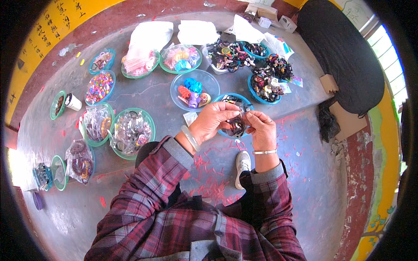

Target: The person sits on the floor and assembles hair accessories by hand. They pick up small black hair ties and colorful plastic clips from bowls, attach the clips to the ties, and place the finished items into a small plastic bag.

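Observation:
My left hand (213, 119) and my right hand (262, 130) meet above a blue basket (225, 132) filled with dark hair ties (236, 127). The fingers of both hands are closed in a pinch, with the tips close together. Whatever lies between them is too small and too dark to make out against the basket. A pale bangle (190, 138) circles my left wrist, and a thin bracelet (264, 152) my right. Just beyond the left hand stands a clear bowl (178, 80) with blue, red and purple bundles.
Several baskets stand at the left, among them one of colourful small pieces (99, 87) and one of bagged hair ties (133, 132). Beyond my right hand is a basket of dark hair accessories (266, 87). Red scraps (213, 174) litter the floor near my shoe (243, 167).

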Motion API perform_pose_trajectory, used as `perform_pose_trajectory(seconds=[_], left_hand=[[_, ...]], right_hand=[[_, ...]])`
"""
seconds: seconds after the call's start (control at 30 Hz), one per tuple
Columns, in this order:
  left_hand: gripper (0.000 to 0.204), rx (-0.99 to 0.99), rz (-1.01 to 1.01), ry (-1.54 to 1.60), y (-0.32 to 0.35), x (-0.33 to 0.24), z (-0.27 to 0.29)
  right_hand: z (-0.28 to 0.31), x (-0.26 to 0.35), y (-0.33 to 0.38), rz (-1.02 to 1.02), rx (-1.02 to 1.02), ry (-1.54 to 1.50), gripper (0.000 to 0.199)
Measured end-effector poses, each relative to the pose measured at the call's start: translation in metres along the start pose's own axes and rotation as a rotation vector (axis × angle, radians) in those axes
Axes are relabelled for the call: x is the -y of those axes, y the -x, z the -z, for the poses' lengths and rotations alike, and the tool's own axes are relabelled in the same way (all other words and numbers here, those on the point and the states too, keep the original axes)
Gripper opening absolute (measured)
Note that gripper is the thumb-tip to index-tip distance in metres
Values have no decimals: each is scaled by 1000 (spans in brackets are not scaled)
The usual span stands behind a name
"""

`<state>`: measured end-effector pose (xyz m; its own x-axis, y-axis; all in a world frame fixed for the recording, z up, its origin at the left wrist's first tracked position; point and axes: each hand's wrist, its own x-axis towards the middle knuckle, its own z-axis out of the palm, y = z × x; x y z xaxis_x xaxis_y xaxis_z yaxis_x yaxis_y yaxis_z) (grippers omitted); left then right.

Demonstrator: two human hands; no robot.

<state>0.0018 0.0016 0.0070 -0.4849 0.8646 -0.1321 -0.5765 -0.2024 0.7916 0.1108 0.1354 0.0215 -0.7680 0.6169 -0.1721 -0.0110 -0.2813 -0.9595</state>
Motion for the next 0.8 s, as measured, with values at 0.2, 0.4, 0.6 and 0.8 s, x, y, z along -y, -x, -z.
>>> perform_pose_trajectory(seconds=[0.2,0.4,0.6,0.8], left_hand=[[18,-44,-4,49,-4,7,1],[19,-16,-24,110,-6,10,8],[20,-18,21,86,-4,4,6],[21,-4,52,126,-2,0,8]], right_hand=[[-1,3,2,23,-24,44,8],[-4,6,5,87,-9,140,9],[-1,5,5,92,40,165,14],[-1,5,4,83,71,123,14]])
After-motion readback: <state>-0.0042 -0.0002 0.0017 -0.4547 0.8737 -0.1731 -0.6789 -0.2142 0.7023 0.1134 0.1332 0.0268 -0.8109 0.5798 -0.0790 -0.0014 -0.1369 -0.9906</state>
